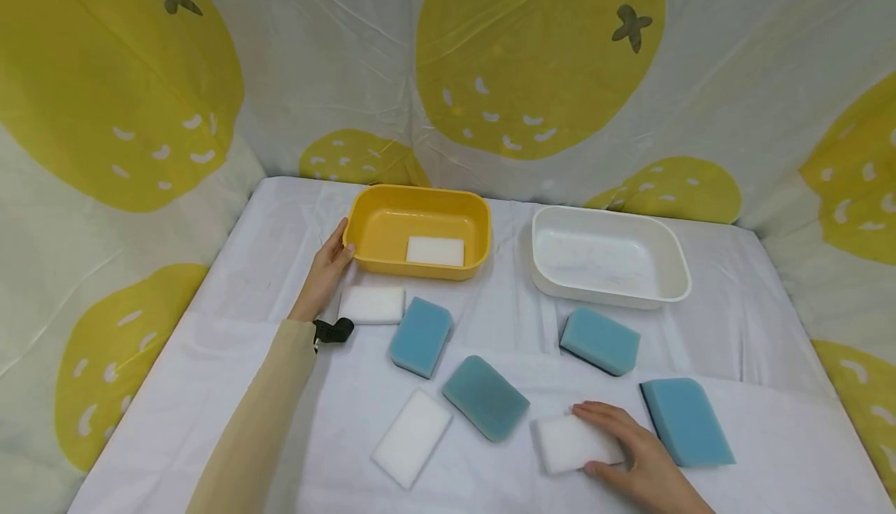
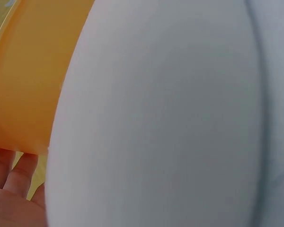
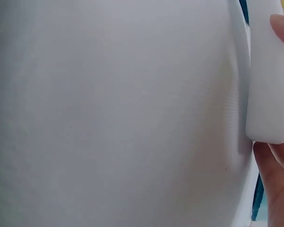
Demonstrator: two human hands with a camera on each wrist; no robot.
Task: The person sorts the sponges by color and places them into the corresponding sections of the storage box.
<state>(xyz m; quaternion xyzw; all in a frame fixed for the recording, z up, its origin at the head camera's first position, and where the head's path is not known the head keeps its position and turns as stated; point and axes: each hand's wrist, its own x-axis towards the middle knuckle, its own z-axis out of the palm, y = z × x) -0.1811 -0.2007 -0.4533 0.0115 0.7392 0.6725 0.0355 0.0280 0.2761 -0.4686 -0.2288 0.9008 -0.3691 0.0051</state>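
At the left end of a yellow plastic tub (image 1: pixel 420 269), my left hand (image 1: pixel 327 269) holds the wall, with its thumb at the front corner of the rim. A white sponge (image 1: pixel 435 251) lies inside that tub. My right hand (image 1: pixel 640 459) grips another white sponge (image 1: pixel 577 444) at the near right, thumb on the near edge and fingers over the far edge. In the right wrist view the thumb and fingers (image 3: pixel 274 172) are on opposite sides of this sponge (image 3: pixel 270 80). The left wrist view shows fingertips against the tub wall (image 2: pixel 28 85).
A white plastic tub (image 1: pixel 609 292) stands at the back right. Blue sponges (image 1: pixel 421 337) lie about the white cloth, one (image 1: pixel 686 422) close by my right hand. Another white sponge (image 1: pixel 374 305) is beside my left wrist, and one (image 1: pixel 411 438) lies at the front.
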